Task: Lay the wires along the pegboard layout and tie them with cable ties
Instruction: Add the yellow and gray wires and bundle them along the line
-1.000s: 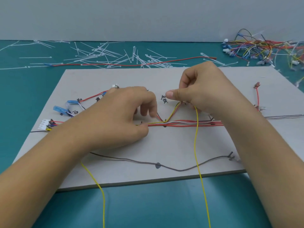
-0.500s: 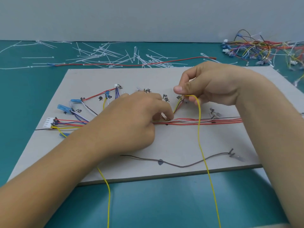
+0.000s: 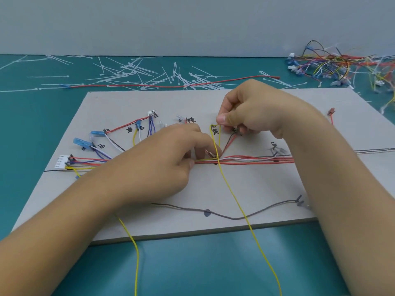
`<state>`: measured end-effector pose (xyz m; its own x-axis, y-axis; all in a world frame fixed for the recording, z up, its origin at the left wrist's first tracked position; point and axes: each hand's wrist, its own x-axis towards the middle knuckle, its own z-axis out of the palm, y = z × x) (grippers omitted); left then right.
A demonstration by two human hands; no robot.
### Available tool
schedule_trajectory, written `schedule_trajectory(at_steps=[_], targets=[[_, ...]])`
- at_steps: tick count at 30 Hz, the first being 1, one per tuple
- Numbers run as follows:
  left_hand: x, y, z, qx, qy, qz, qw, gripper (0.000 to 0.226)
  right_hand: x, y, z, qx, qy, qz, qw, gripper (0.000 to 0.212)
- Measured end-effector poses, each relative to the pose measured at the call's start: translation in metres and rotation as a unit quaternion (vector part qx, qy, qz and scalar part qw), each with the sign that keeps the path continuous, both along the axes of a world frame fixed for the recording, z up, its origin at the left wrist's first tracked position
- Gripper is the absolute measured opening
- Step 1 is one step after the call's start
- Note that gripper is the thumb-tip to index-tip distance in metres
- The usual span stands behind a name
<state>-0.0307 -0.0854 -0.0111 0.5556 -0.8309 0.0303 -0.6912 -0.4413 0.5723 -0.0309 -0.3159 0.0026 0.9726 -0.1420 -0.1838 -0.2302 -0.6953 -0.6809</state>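
A grey pegboard lies on the teal table with wires laid on it. A bundle of red and white wires runs across its middle. My left hand pinches this bundle near the centre with thumb and fingers. My right hand pinches the bend of a yellow wire at a marked peg near the board's upper middle. The yellow wire loops down over the bundle and off the board's near edge. A grey wire curves along the front of the board.
White cable ties are scattered behind the board, with a long red wire among them. A tangle of coloured wires sits at the back right. Blue terminals and a white connector lie on the board's left.
My right hand has carried the yellow wire's bend up to the marked peg, forming a narrow loop. My left hand stays pinching the bundle. The view has shifted slightly.
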Motion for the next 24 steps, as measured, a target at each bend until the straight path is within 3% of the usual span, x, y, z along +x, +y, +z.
schedule_trajectory(at_steps=[12, 24], targets=[[0.001, -0.002, -0.004, -0.009, 0.041, 0.050, 0.998, 0.052, 0.003, 0.006, -0.009, 0.027, -0.028, -0.006, 0.999, 0.015], [0.001, -0.001, 0.002, -0.017, 0.036, 0.095, 0.995, 0.034, 0.007, 0.019, -0.007, -0.051, -0.028, -0.018, 0.998, 0.015]])
